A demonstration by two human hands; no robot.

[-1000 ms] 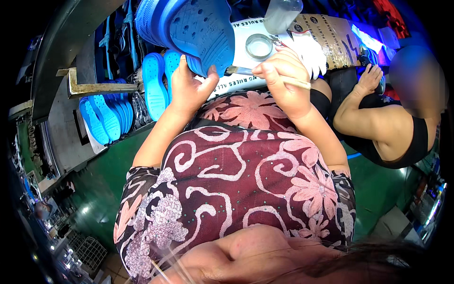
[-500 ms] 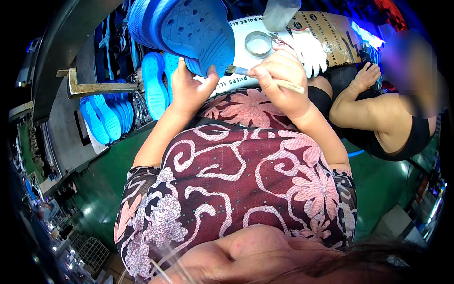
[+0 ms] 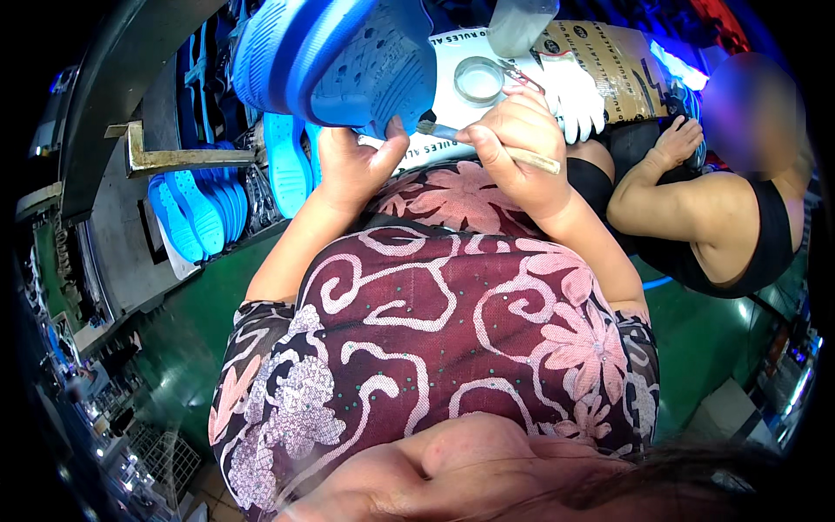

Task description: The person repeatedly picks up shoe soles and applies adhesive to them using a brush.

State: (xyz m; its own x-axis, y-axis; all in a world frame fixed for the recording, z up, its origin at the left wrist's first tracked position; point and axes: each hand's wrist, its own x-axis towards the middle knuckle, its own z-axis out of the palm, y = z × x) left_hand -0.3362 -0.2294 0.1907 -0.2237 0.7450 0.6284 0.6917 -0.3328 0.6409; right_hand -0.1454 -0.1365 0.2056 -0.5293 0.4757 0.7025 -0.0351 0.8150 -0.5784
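A blue clog [image 3: 339, 74] with small holes is held up by my left hand [image 3: 358, 165], its thumb on the rim and the fingers hidden beneath. My right hand [image 3: 522, 152] is closed round a flat brush [image 3: 448, 134] with a pale wooden handle. The bristle end points left, close by the clog's edge and my left thumb; whether it touches cannot be made out. Beyond the right hand, a round glass dish [image 3: 479, 80] rests on a white printed sheet [image 3: 454, 48]. A white glove [image 3: 576, 97] lies to the right of that hand.
A translucent container [image 3: 520, 26] stands behind the dish. Light-blue insole-shaped pieces [image 3: 198, 209] are lined up at left, near a metal bracket [image 3: 191, 159]. Brown printed cardboard [image 3: 613, 70] is at the right, where another person's hand [image 3: 675, 139] works nearby.
The clog has tilted and turned a little in my left hand, so its opening faces differently. My right hand and the brush have hardly moved.
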